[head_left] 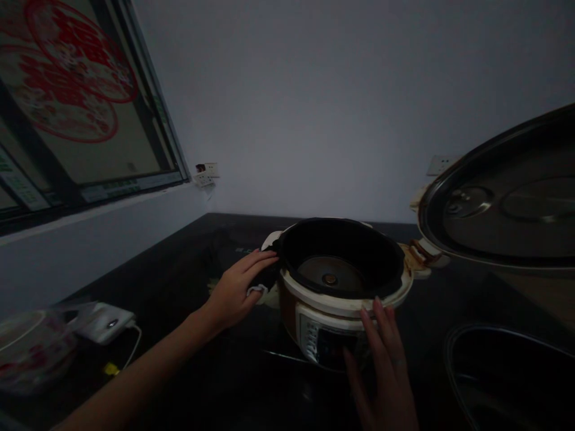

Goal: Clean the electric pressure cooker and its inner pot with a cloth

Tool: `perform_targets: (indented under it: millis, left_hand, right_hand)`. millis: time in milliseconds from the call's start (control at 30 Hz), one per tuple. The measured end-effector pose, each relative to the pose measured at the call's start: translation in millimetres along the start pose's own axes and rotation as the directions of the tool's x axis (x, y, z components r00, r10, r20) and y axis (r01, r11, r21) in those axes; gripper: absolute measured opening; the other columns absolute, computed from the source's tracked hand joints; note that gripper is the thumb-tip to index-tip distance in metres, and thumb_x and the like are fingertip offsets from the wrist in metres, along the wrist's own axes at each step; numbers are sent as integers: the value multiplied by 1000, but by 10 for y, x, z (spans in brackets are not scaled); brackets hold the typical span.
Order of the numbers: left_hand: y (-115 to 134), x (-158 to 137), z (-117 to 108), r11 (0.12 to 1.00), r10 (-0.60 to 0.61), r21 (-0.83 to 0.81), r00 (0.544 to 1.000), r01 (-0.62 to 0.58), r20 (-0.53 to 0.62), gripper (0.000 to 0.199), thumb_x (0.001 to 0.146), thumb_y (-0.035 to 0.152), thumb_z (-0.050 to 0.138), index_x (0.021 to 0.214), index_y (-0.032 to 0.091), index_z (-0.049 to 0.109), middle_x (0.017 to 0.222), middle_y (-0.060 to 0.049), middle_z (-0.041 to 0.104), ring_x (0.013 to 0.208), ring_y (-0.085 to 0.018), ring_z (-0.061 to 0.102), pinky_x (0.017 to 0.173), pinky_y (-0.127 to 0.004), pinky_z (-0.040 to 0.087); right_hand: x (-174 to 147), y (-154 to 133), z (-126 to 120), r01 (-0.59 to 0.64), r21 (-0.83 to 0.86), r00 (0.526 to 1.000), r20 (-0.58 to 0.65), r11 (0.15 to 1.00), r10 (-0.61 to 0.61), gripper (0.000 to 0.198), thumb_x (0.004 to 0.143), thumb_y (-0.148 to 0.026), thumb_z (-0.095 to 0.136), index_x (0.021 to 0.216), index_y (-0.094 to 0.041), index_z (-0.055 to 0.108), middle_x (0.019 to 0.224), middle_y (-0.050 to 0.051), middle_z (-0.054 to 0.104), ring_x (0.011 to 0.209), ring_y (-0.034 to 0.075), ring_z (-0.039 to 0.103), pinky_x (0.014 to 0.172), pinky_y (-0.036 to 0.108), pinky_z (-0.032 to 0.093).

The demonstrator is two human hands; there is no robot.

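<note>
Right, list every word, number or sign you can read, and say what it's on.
"福", apparently, on both red window stickers.
Cooker panel: markings too small and dark to read.
Window frame labels: green print, too blurred.
Counter mark: too blurred.

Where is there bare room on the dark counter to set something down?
The counter between the left hand, window wall and white device looks bare. It's crowded at right, with cooker, open lid and dark rounded rim, and at lower left around the floral container.
</note>
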State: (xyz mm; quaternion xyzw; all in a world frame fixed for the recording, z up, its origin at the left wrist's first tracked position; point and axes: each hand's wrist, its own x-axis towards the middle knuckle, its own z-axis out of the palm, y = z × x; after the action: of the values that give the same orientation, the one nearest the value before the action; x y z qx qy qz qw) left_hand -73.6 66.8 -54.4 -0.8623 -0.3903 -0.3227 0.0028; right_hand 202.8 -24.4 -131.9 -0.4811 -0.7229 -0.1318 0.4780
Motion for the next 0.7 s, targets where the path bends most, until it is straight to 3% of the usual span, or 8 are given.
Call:
perform_targets:
  millis: [167, 333, 433, 567, 700]
  left_hand:
    - [73, -132, 133, 989, 59, -127, 992, -73, -109, 52, 96, 34, 40, 146, 24, 48, 150, -11, 53, 137, -27, 50, 116, -51, 39]
    - [144, -247, 250, 965, 174, -169, 970, -203, -172, 63, 99, 61, 27, 152, 28, 40, 150, -10, 52, 139, -27, 48, 119, -49, 34]
    - [98, -214, 254, 963, 228, -105, 958, -248, -174, 62, 100, 59, 30, 150, 25, 41, 147, -13, 55, 136, -28, 52, 121, -51, 30]
    - [83, -141, 251, 971, 215, -51, 949, -232, -229, 47, 102, 42, 35, 141, 21, 50, 136, -14, 61, 128, -26, 58, 118, -51, 34]
    - [167, -196, 347, 968, 181, -119, 940, -223, -289, 57, 100, 56, 32, 141, 21, 51, 138, -16, 58, 128, -29, 56, 112, -47, 43]
  right_hand:
    - [-6, -3, -6, 3, -3, 1000, 11, 1000, -3, 72, 98, -11, 48, 160, -25, 15, 168, 3, 14, 155, 24, 14, 120, 52, 29]
    - [3, -19, -5, -6, -1, 1000, 23, 1000, 6, 73, 97, -9, 48, 160, -25, 14, 168, 3, 13, 155, 23, 13, 121, 50, 28]
    - [18, -36, -6, 1, 12, 1000, -7, 1000, -1, 71, 98, -10, 47, 160, -25, 16, 168, 1, 13, 155, 21, 13, 123, 48, 26]
    - [20, -44, -5, 8, 50, 1000, -19, 999, -7, 69, 98, -10, 47, 160, -23, 17, 168, 1, 13, 155, 19, 12, 124, 45, 21]
    - [16, -47, 0, -1, 63, 1000, -19, 998, 2, 68, 98, -10, 47, 159, -22, 20, 168, 2, 15, 155, 19, 11, 124, 44, 20]
